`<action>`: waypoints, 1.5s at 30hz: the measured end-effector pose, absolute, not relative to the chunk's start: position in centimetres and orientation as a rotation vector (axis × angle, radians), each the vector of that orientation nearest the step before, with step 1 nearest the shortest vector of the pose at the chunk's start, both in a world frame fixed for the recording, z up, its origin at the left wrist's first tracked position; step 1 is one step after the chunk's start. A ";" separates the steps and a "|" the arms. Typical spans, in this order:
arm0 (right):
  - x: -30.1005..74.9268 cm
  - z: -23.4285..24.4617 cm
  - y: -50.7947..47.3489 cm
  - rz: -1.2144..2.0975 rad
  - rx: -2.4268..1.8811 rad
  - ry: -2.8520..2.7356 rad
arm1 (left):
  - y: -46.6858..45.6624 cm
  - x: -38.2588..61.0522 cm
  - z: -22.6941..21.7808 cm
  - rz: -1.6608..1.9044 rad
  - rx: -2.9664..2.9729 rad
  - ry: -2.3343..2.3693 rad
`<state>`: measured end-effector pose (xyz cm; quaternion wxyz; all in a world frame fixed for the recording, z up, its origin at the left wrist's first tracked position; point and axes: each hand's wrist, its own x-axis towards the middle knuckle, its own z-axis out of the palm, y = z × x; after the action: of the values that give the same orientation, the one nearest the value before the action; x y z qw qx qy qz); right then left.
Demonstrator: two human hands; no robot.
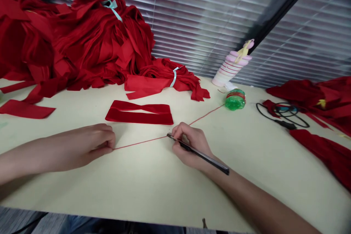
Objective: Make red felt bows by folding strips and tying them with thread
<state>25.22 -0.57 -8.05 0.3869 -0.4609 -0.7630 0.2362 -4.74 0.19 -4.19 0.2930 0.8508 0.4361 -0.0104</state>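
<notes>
My left hand [93, 145] rests on the pale table [153, 182], fingers closed in a pinch on the end of a thin red thread [142, 142]. The thread runs taut to the right, past my right hand [192, 146], and on towards a green spool [235, 99]. My right hand is closed round a long dark blade-like tool [200, 153] whose tip meets the thread. A folded red fabric bow piece [139, 112] lies flat just beyond both hands.
A big heap of red fabric strips [74, 40] fills the back left, with a tied bundle [167, 78] beside it. A pink and white cone [233, 65] stands at the back. A black cable [285, 115] and more red cloth [323, 124] lie at right.
</notes>
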 end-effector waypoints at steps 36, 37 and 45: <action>26.4 -7.4 0.3 1.137 -1.139 -1.719 | 4.9 7.7 -4.0 0.327 1.736 0.876; 26.4 -7.4 0.3 1.174 -1.139 -1.698 | 4.9 7.9 -3.9 0.323 1.680 0.917; 26.9 -6.8 0.7 1.363 -1.087 -1.697 | 5.1 8.3 -3.9 0.357 1.500 1.090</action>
<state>26.95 0.69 -6.79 0.3470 -0.4191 -0.6540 0.5256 8.35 5.06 -3.91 0.5866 0.6434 0.4675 0.1533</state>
